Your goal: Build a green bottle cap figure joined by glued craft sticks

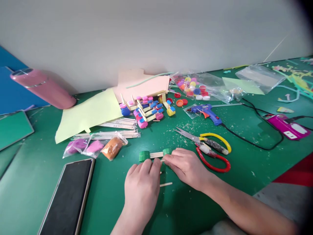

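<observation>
My left hand [143, 182] is closed with its fingers curled down, just in front of a green bottle cap [144, 156]. My right hand [187, 166] is pinched beside a second green cap [167, 151]. Several short pale wooden sticks [156, 155] lie side by side between the two caps. A small stick piece [162, 160] shows between the fingertips of both hands; the rest of it is hidden. Another loose stick [166, 184] lies on the green table between my wrists.
Scissors [207, 147] lie right of my right hand, with a blue glue gun [207, 112] and its cord behind. Small cap-and-stick models [149, 111] stand ahead. A phone [67, 195], clay packets [112, 147] and a pink bottle [46, 88] are leftward.
</observation>
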`<control>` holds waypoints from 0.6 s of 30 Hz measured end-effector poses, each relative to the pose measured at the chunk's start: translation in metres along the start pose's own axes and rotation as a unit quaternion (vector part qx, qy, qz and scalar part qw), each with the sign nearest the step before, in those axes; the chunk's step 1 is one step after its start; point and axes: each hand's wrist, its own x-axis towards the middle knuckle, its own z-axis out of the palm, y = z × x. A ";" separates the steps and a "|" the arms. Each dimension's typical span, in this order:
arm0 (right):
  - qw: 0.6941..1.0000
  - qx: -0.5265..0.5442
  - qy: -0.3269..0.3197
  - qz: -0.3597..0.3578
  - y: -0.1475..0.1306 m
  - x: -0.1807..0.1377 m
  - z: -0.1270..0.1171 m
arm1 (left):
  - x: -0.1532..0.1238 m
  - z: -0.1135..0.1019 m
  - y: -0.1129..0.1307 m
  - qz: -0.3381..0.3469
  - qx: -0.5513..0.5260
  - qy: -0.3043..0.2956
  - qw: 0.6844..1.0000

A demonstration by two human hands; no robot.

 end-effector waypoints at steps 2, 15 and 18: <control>1.000 0.003 -0.021 -0.006 0.002 0.001 -0.003 | 0.001 0.000 -0.002 0.010 -0.012 -0.004 1.000; 0.972 0.198 -0.128 -0.016 0.010 0.004 -0.033 | 0.008 -0.013 -0.011 0.001 -0.317 -0.096 0.944; 0.923 0.365 -0.120 0.010 0.010 0.002 -0.034 | 0.006 -0.017 -0.009 -0.094 -0.437 -0.074 0.892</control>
